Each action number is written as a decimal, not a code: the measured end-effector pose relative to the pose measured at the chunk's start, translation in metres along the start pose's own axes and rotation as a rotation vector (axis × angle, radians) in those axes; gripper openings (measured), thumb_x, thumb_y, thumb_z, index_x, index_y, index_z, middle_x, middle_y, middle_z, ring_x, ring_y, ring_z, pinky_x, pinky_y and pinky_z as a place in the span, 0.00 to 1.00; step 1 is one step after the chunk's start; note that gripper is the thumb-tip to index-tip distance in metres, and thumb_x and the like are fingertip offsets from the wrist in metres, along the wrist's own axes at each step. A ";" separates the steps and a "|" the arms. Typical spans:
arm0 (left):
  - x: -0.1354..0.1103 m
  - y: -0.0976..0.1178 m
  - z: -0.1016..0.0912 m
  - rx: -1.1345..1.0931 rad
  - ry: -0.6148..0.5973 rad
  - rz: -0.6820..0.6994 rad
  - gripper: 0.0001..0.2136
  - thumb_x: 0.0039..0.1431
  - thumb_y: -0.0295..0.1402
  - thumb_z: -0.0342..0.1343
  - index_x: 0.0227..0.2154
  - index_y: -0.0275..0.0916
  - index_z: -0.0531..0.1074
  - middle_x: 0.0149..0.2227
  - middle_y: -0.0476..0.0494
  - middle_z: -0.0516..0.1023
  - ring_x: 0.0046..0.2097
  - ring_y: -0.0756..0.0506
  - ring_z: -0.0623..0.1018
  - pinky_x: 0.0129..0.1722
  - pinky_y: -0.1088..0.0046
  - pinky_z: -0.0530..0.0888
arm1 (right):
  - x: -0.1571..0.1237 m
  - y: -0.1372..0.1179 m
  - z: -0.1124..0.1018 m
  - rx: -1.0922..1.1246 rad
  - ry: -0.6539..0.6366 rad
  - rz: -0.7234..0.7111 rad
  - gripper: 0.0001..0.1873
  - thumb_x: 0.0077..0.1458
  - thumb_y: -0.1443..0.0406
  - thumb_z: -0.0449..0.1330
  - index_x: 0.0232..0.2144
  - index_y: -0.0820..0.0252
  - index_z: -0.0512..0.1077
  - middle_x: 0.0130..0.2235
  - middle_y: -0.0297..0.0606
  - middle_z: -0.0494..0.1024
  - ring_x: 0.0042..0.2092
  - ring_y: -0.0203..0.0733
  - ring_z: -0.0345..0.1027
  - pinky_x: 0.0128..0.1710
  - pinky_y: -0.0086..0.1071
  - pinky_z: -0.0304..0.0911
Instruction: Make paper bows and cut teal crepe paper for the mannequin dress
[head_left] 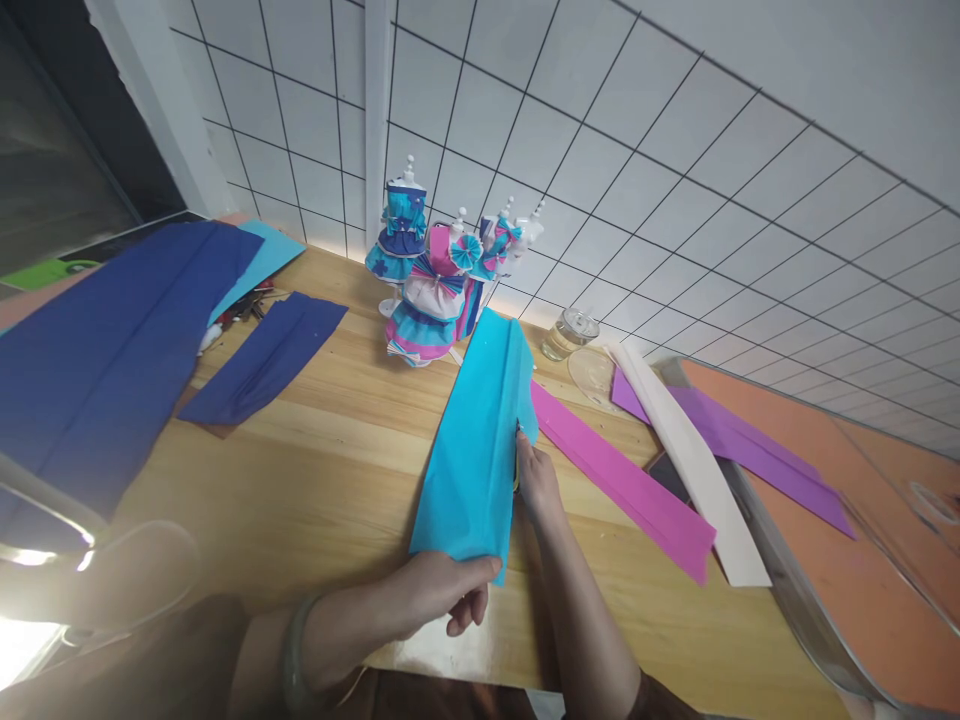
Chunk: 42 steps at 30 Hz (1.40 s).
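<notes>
A long turquoise sheet, paper or fabric with a lengthwise crease, lies across the middle of the wooden table. My left hand pinches its near edge, thumb on top and fingers curled underneath. At the sheet's right side, my right hand is closed around scissors. Only a bit of their yellowish handle and a dark part at the cut edge show; the blades are mostly hidden. To the right of the scissors, a strip of the sheet stands partly separated along a lengthwise line.
Small dressed mannequins stand by the tiled wall, beside a glass jar. Pink, white and purple strips lie right, near an orange-topped surface. Navy sheets and a lamp are left.
</notes>
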<state>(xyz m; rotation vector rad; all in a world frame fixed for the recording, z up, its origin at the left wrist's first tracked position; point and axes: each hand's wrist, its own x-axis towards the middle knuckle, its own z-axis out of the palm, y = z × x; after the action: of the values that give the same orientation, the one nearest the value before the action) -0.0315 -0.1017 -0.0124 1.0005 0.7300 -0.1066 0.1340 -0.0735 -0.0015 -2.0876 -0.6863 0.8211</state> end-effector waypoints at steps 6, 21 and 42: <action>-0.002 0.002 -0.001 0.013 0.008 -0.020 0.21 0.52 0.45 0.43 0.12 0.36 0.62 0.11 0.52 0.61 0.15 0.54 0.60 0.21 0.75 0.59 | -0.003 0.001 -0.002 0.045 0.001 -0.003 0.25 0.49 0.46 0.46 0.13 0.58 0.57 0.10 0.31 0.58 0.15 0.37 0.56 0.12 0.29 0.50; 0.000 0.000 -0.001 0.027 -0.005 -0.003 0.24 0.49 0.51 0.44 0.12 0.35 0.63 0.12 0.52 0.61 0.16 0.54 0.61 0.21 0.75 0.58 | 0.023 -0.002 -0.003 0.110 -0.049 -0.006 0.24 0.47 0.45 0.46 0.15 0.57 0.59 0.11 0.29 0.58 0.15 0.37 0.57 0.12 0.29 0.53; -0.011 0.014 0.000 0.059 0.005 -0.047 0.24 0.51 0.49 0.42 0.11 0.36 0.62 0.10 0.52 0.59 0.16 0.54 0.60 0.24 0.74 0.58 | 0.029 -0.004 -0.002 0.060 -0.043 -0.006 0.26 0.49 0.45 0.45 0.14 0.57 0.60 0.10 0.32 0.61 0.13 0.39 0.58 0.12 0.32 0.53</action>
<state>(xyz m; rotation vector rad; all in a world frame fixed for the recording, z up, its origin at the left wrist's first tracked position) -0.0345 -0.0973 0.0045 1.0407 0.7593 -0.1674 0.1536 -0.0523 -0.0063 -2.0187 -0.6826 0.8749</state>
